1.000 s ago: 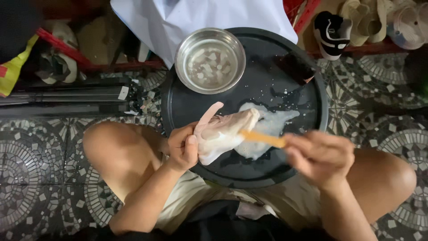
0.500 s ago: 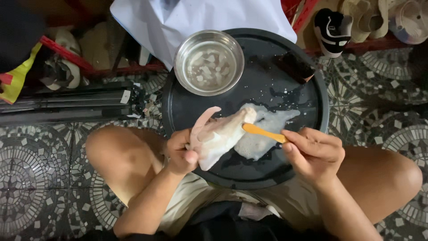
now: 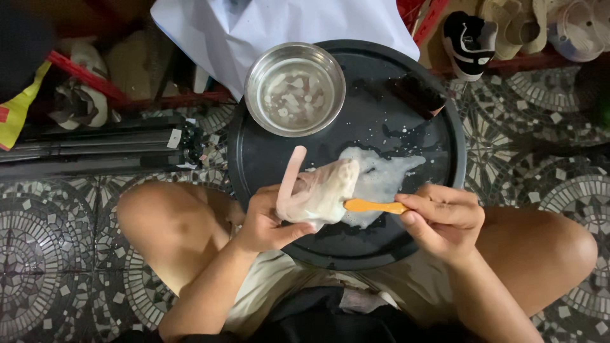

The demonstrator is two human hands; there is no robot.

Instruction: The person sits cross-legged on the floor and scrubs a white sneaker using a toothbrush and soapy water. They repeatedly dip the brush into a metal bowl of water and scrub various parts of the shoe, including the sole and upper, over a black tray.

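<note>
Pale sandal lies gripped inside left hand fingers.

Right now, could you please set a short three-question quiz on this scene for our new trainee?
1. True or false: the left hand holds the pale soapy shoe.
2. What does the right hand grip? A) a black brush B) an orange-handled brush C) a spoon
3. What stands at the far side of the round black tray?

Key:
1. True.
2. B; its head meets the shoe.
3. A metal bowl of cloudy water, plus a dark brush to its right.
</note>
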